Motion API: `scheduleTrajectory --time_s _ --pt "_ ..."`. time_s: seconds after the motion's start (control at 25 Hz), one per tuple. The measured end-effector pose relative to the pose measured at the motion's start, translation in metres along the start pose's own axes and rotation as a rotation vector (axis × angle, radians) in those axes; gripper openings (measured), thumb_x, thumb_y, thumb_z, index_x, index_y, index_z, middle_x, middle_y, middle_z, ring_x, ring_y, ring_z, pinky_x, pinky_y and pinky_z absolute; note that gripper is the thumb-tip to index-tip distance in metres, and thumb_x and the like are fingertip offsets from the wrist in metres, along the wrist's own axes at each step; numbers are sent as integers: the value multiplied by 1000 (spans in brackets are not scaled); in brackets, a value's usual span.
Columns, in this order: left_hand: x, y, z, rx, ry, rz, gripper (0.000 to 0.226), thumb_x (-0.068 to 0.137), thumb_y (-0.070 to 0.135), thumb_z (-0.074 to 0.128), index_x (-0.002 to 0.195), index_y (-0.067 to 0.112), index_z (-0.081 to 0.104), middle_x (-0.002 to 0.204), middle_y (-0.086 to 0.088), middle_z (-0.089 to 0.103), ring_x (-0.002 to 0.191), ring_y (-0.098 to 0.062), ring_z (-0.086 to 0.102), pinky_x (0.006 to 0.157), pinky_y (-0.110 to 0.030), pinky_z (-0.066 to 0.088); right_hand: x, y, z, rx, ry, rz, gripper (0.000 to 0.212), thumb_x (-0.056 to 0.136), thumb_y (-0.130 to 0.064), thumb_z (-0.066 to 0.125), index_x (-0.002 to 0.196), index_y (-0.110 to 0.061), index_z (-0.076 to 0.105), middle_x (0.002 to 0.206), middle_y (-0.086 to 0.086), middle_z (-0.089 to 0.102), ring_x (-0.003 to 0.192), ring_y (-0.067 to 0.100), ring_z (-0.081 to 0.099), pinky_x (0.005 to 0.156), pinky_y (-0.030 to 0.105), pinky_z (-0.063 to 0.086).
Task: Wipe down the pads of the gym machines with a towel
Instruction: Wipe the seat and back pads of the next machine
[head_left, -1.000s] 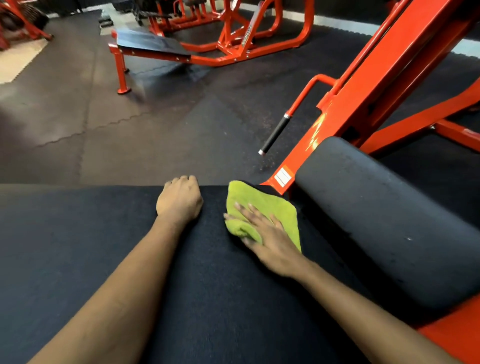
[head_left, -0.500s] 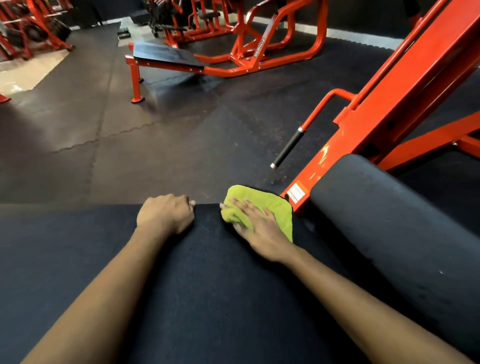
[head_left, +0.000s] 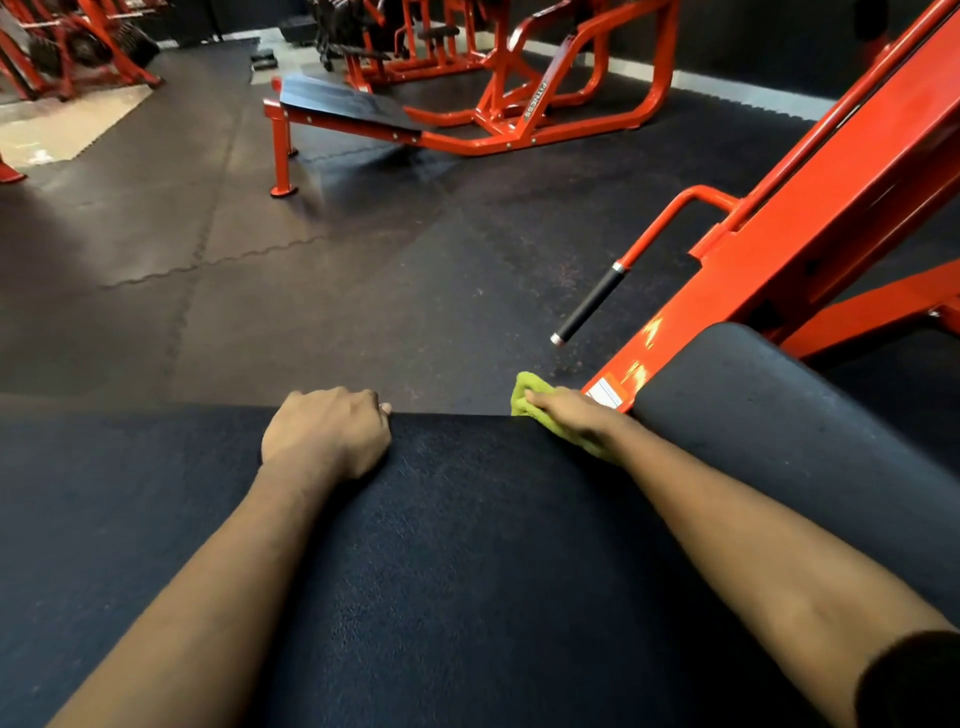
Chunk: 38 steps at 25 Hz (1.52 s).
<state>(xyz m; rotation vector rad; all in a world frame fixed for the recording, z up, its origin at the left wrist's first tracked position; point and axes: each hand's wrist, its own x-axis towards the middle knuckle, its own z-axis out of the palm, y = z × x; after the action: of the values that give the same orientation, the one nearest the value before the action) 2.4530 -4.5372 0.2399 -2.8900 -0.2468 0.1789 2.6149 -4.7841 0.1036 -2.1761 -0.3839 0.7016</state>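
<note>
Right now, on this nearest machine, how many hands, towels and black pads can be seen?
Hands: 2 (left hand, right hand)
Towels: 1 (green towel)
Black pads: 2 (flat pad, roller pad)
Total: 5

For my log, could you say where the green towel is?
In the head view, the green towel sits under the right hand at the large pad's far-right edge.
</note>
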Motion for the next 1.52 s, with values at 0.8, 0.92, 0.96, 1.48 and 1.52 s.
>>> scheduleTrajectory --time_s 0.8,0.92,0.96,1.48,1.52 --pt "-8 5 -7 -113 49 -87 31 102 27 31 97 16 60 108 -13 68 90 -32 60 90 -40 36 15 -88 40 -383 32 -40 47 101 -53 44 116 -14 65 138 19 59 126 34 56 97 41 41" --pt "-11 -8 -19 -175 3 -168 18 99 24 38 93 18 53 107 -11 65 83 -28 50 87 -39 33 -25 -77 55 -194 177 -253 49 101 -59 42 70 -22 50 86 9 63 83 24 59 73 41 37" --pt "-12 -16 -23 -172 -8 -183 20 99 25 38 97 17 56 110 -11 64 88 -29 53 89 -40 33 -34 -58 48 -103 189 -269 53 96 -65 43 67 -22 49 75 1 57 73 17 54 70 40 38" --pt "-71 -108 -52 -82 53 -215 19 98 21 39 93 18 57 122 -13 65 115 -32 56 104 -40 35 -42 -210 110 -285 108 -214 46 104 -48 39 113 -11 64 128 18 63 118 34 57 99 43 41" --pt "-74 -114 -52 -69 62 -226 19 98 21 39 92 18 58 121 -13 65 114 -32 56 104 -38 34 -55 -203 112 -210 120 -274 44 106 -49 39 99 -13 64 112 13 67 106 30 59 92 41 43"
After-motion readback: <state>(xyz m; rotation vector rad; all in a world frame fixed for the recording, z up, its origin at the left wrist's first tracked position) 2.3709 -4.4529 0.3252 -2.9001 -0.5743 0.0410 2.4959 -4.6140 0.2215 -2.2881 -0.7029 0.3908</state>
